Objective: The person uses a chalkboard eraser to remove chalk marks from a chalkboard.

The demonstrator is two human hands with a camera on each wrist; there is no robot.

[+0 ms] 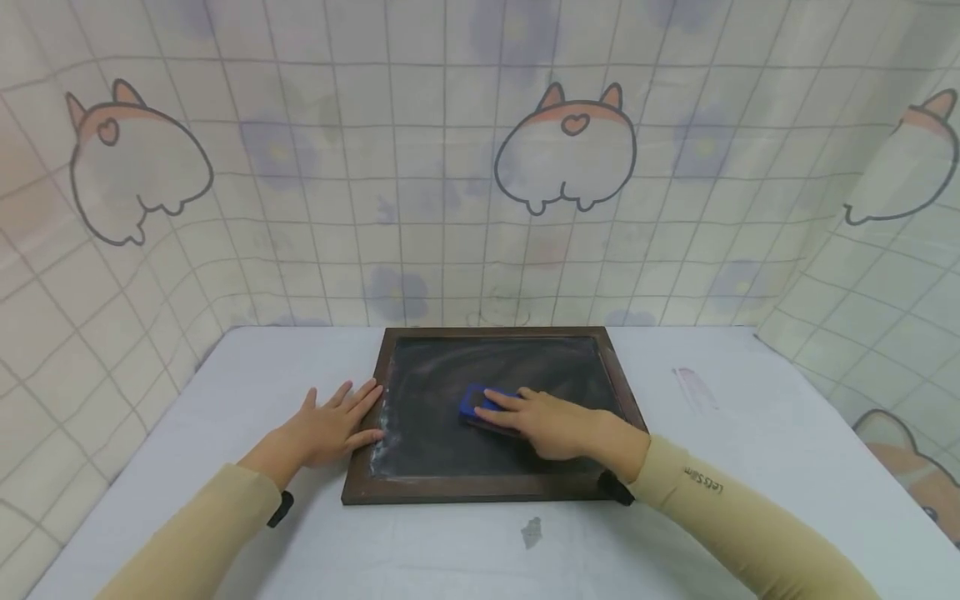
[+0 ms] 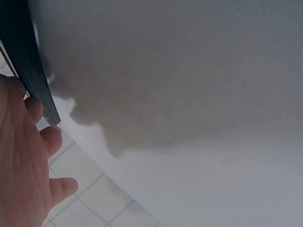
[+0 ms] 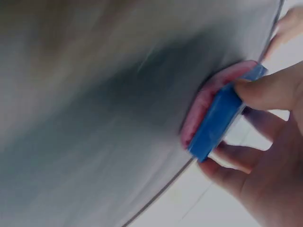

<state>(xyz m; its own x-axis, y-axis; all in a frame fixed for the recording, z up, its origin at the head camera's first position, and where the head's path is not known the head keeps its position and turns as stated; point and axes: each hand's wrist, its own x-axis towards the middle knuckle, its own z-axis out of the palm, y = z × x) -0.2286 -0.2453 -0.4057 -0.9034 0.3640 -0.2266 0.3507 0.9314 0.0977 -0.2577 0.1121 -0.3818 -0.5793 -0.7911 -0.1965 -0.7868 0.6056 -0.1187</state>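
A small chalkboard in a dark brown wooden frame lies flat on the white table. My right hand grips a blue board eraser on the middle of its black surface. In the right wrist view, the eraser has a pink felt pad turned to the board, with thumb and fingertips on its blue back. My left hand rests with spread, straight fingers on the left side of the frame. White chalk smears show along the board's left edge.
White cloth covers the table. A grey patch marks it in front of the board, and a faint pinkish mark lies to the right. Behind hangs a checked curtain with cartoon animal prints.
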